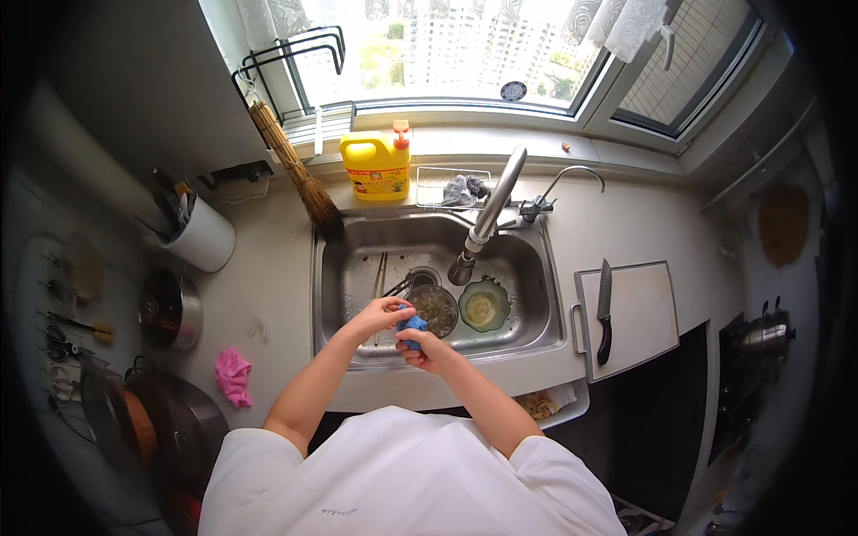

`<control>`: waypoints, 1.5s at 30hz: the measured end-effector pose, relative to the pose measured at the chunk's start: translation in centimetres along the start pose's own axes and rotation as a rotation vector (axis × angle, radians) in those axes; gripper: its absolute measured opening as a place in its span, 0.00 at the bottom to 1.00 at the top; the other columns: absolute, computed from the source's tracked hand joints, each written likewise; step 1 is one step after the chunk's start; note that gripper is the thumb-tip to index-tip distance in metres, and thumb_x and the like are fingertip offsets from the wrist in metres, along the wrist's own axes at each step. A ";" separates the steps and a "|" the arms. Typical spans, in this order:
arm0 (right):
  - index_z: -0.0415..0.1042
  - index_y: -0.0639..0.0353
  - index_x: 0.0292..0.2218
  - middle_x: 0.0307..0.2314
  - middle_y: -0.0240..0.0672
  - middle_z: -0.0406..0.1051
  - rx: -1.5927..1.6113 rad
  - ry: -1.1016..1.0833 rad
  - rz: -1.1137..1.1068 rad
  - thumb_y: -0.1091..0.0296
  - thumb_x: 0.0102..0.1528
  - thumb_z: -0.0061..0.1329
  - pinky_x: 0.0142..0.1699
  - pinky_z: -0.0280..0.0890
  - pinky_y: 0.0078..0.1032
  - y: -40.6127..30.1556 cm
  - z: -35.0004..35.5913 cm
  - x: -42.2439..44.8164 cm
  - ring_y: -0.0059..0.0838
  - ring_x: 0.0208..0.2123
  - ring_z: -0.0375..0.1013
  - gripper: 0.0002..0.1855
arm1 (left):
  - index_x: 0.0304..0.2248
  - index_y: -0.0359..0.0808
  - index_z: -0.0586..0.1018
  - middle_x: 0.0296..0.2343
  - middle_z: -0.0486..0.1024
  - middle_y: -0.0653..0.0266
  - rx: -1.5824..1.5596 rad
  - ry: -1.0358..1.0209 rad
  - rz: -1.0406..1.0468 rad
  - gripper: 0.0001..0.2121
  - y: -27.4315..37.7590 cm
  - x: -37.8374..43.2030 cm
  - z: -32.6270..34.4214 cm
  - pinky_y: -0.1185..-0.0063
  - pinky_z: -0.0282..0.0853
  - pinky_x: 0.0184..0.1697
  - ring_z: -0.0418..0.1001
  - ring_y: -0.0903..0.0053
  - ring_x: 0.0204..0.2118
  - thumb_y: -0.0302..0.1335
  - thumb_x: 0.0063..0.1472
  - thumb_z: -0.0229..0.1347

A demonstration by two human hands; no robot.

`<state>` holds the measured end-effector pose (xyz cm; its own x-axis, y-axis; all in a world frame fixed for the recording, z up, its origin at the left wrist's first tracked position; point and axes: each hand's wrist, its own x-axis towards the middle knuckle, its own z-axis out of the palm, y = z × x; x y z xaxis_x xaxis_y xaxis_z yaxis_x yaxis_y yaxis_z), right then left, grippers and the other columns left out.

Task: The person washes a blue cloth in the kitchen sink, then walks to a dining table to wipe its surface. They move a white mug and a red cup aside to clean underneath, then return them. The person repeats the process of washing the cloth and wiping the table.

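Observation:
Over the near side of the stainless steel sink [536,321], my left hand [383,315] and my right hand [423,350] both grip a crumpled blue cloth [411,324]. Just beyond them in the basin lies a round pan or bowl [439,309] with murky liquid in it. A green scalloped bowl [484,305] stands to its right, touching or nearly touching it. Wooden chopsticks [380,275] lie to the left, near the drain [425,276]. The pull-out faucet [493,208] reaches over the basin.
A knife [604,311] lies on the cutting board [643,315] at the right. On the left are a pink cloth [233,376], a steel pot [181,309] and a white utensil holder [204,234]. Behind the sink stand a straw brush [295,167], a yellow detergent jug [377,167] and a wire rack [436,187].

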<state>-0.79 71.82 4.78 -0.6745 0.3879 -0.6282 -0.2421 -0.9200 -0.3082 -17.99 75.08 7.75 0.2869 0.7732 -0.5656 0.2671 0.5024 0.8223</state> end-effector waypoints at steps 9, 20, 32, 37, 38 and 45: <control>0.63 0.57 0.36 0.18 0.23 0.56 0.418 -0.654 -0.031 0.64 0.52 0.51 0.15 0.44 0.09 3.6 7.8 0.5 0.10 0.12 0.49 0.13 | 0.48 0.31 0.71 0.16 0.69 0.68 -0.709 -0.705 0.255 0.19 0.9 -2.5 -3.5 0.77 0.70 0.39 0.70 0.78 0.24 0.37 0.65 0.48; 0.60 0.49 0.24 0.11 0.16 0.49 -0.361 0.176 -0.322 0.71 0.47 0.54 0.15 0.37 0.15 -2.5 7.7 3.0 0.08 0.10 0.46 0.13 | 0.31 0.34 0.70 0.07 0.51 0.73 -0.518 -0.297 0.134 0.21 5.9 1.8 -3.2 0.80 0.54 0.18 0.52 0.82 0.09 0.46 0.66 0.43; 0.77 0.53 0.29 0.26 0.45 0.76 -1.295 1.204 -0.448 0.53 0.49 0.47 0.39 0.71 0.38 -0.1 0.3 6.2 0.44 0.33 0.77 0.14 | 0.25 0.35 0.65 0.07 0.51 0.69 -0.953 0.395 0.042 0.17 -2.5 9.9 4.3 0.76 0.51 0.12 0.48 0.77 0.07 0.36 0.68 0.39; 0.77 0.60 0.30 0.33 0.47 0.76 -1.157 1.191 -0.190 0.65 0.41 0.53 0.42 0.69 0.36 -0.2 -0.8 2.9 0.45 0.38 0.75 0.12 | 0.42 0.33 0.71 0.27 0.76 0.62 -0.025 -0.163 0.210 0.11 4.1 5.5 0.7 0.79 0.66 0.39 0.73 0.76 0.32 0.32 0.65 0.46; 0.77 0.61 0.31 0.33 0.47 0.75 -1.094 1.182 -0.160 0.65 0.40 0.54 0.43 0.69 0.36 -0.3 -1.8 2.0 0.45 0.38 0.75 0.14 | 0.46 0.32 0.71 0.34 0.78 0.62 0.149 -0.358 0.325 0.14 8.1 2.7 -1.0 0.82 0.64 0.45 0.73 0.77 0.39 0.30 0.65 0.47; 0.75 0.68 0.31 0.27 0.49 0.75 -1.052 0.781 -0.280 0.60 0.33 0.62 0.38 0.70 0.32 0.9 0.4 1.5 0.42 0.31 0.76 0.24 | 0.59 0.30 0.55 0.51 0.64 0.50 0.206 -0.013 -0.084 0.37 0.9 2.4 -3.8 0.69 0.61 0.51 0.64 0.66 0.53 0.47 0.59 0.53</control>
<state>-2.31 71.53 3.89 -0.0330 0.8097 -0.5859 0.5801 -0.4618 -0.6710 -20.56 78.89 7.34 0.2669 0.7264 -0.6333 0.4724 0.4742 0.7430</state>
